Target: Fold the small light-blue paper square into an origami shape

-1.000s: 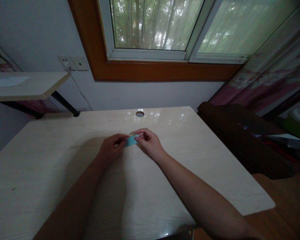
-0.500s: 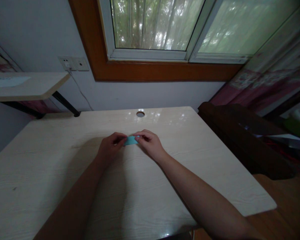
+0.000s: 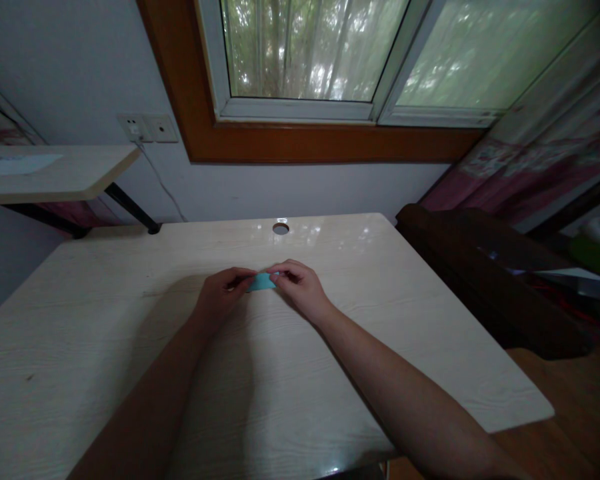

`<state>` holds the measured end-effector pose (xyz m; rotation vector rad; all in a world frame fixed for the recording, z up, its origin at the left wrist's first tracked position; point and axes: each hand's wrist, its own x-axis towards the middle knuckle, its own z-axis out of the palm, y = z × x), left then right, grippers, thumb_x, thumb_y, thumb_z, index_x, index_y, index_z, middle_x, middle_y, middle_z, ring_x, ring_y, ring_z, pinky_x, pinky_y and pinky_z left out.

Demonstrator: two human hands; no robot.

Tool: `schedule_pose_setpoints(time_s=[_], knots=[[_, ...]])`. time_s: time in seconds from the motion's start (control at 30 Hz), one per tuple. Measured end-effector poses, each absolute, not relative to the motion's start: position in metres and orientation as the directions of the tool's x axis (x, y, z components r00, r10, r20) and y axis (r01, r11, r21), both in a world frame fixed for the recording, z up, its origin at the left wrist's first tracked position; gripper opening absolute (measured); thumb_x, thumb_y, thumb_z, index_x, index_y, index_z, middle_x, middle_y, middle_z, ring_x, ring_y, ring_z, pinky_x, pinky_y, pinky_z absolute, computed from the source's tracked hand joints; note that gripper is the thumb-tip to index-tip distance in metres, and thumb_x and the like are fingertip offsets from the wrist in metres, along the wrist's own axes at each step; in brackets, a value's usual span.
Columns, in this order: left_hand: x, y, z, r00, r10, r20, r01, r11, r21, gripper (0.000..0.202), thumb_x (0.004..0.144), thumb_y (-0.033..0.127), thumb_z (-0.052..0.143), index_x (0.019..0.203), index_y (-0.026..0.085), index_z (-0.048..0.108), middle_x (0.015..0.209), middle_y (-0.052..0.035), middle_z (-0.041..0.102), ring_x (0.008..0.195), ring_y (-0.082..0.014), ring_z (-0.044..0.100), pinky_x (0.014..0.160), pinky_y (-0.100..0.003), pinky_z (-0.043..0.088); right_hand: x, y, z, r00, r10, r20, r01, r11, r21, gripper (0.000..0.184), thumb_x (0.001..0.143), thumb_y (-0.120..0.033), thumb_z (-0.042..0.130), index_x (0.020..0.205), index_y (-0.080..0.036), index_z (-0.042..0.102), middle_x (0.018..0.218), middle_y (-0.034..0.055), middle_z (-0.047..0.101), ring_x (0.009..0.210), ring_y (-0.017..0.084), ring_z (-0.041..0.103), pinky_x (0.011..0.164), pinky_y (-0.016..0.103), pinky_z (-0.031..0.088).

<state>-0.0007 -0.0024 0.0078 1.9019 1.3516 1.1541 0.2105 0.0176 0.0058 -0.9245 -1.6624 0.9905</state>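
Observation:
A small turquoise piece of paper is stretched between my two hands, over the middle of the pale wood-grain table. My left hand pinches its left end between thumb and fingers. At the right end, the thumb and fingers of my right hand are closed on the same paper. Both ends are partly hidden by the fingertips. Whether the paper is folded I cannot make out.
Near the table's back edge is a round cable hole. A raised shelf on black legs stands at the back left. From a wall socket a white cable hangs behind the table. Dark wooden furniture stands along the right side.
Hardly anything differs. The fingers of my left hand have shifted very slightly at the paper's left end; my right hand stays in place.

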Motion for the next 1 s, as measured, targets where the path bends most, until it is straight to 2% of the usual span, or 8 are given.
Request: schedule_pose_setpoints(time_s=[0.5,0.83,1.0], knots=[[-0.0013,-0.0022,0.0075,0.169,0.920,0.354,0.538,-0.387,0.749,0.020,0.087,0.033,0.061,0.097,0.021,0.073,0.086,-0.0026,0.075,0.072,-0.0147,0.066,0.069,-0.024,0.052,0.2102,0.0187,0.0040,-0.290,0.889,0.354,0.154,0.409,-0.900,0.014,0.084,-0.024,0.064,0.094,-0.022,0.074,0.086,0.0030,0.066,0.075,0.014,0.057,0.068,0.027,0.043],[0.0023,-0.0031,0.0110,0.169,0.945,0.281,0.478,-0.328,0.815,0.024,0.082,0.031,0.065,0.103,0.020,0.070,0.088,-0.0030,0.074,0.072,-0.0149,0.068,0.068,-0.025,0.055,0.2098,0.0200,-0.0018,-0.276,0.904,0.328,0.145,0.376,-0.915,0.016,0.083,-0.028,0.066,0.097,-0.022,0.073,0.085,0.0029,0.067,0.074,0.014,0.056,0.069,0.026,0.044],[0.0049,-0.0042,0.0140,0.223,0.944,0.241,0.466,-0.321,0.825,0.028,0.082,0.030,0.066,0.108,0.020,0.067,0.094,-0.0037,0.074,0.078,-0.0153,0.069,0.074,-0.026,0.055,0.2087,0.0186,0.0015,-0.297,0.905,0.306,0.172,0.366,-0.915,0.019,0.081,-0.029,0.068,0.098,-0.021,0.072,0.083,0.0023,0.066,0.072,0.014,0.056,0.069,0.026,0.045]])
